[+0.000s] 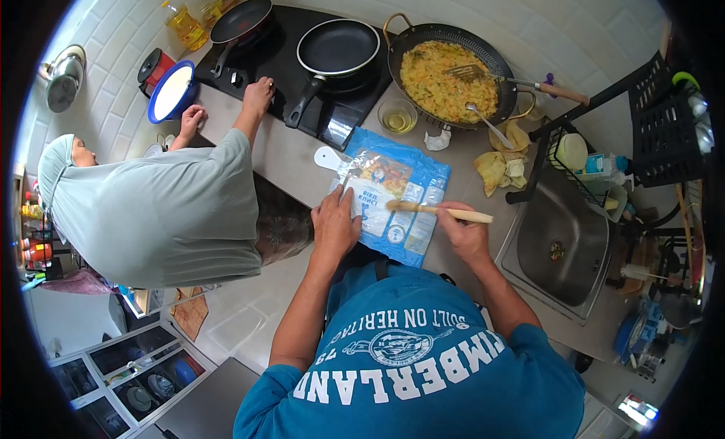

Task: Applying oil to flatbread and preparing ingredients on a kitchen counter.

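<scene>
A blue and white plastic food bag (391,195) lies flat on the counter before me, over a white board whose handle (330,158) sticks out at the upper left. My left hand (335,221) rests on the bag's left edge, fingers spread a little. In my right hand (467,235) is a wooden-handled brush (467,215), its bristle end over the bag's middle; whether it touches the plastic I cannot tell. A glass bowl of yellowish oil (397,117) stands just above the bag. Beyond it, a large wok (450,76) holds a yellow-orange filling, a slotted turner and a spoon.
At left a co-worker (170,212) reaches toward the black hob (249,82), which bears two frying pans (338,47) (241,21). Near them stand a blue bowl of white liquid (173,92) and oil bottles (187,28). Crumpled tissue, yellowish scraps (491,172) and a steel sink (558,240) lie at right.
</scene>
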Action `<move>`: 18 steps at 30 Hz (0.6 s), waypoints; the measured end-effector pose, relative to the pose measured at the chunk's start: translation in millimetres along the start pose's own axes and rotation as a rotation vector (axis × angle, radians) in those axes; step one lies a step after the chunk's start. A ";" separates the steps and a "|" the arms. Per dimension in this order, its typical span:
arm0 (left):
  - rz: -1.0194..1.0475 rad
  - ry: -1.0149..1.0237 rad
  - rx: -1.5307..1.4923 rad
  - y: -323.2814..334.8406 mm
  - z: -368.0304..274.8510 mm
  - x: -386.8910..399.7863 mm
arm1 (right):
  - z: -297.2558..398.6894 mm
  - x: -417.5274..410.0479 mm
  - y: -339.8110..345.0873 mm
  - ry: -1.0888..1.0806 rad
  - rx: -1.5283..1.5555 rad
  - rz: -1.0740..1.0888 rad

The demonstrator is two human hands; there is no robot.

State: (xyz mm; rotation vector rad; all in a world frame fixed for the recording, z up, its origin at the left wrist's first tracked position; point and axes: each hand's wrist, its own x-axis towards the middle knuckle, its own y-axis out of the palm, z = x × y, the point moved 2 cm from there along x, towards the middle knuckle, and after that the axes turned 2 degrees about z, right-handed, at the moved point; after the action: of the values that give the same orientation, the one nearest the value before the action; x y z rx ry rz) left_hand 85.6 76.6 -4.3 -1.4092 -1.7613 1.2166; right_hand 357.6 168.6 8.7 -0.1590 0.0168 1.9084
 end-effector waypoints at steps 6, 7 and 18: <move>-0.006 0.001 -0.012 -0.5 0.6 0.8 | 1.4 25.9 19.3 -0.105 -0.026 -0.123; -0.002 0.006 -0.009 2.0 0.1 0.9 | 7.6 28.1 31.7 -0.103 -0.064 -0.052; -0.035 -0.104 0.064 1.5 2.2 -5.4 | 13.0 9.0 32.0 -0.866 -0.606 0.090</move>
State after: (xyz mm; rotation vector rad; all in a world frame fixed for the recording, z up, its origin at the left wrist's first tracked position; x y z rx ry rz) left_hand 85.9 70.9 -6.1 -1.2946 -1.7922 1.3366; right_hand 323.2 167.4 18.4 0.2777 -1.1502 1.8783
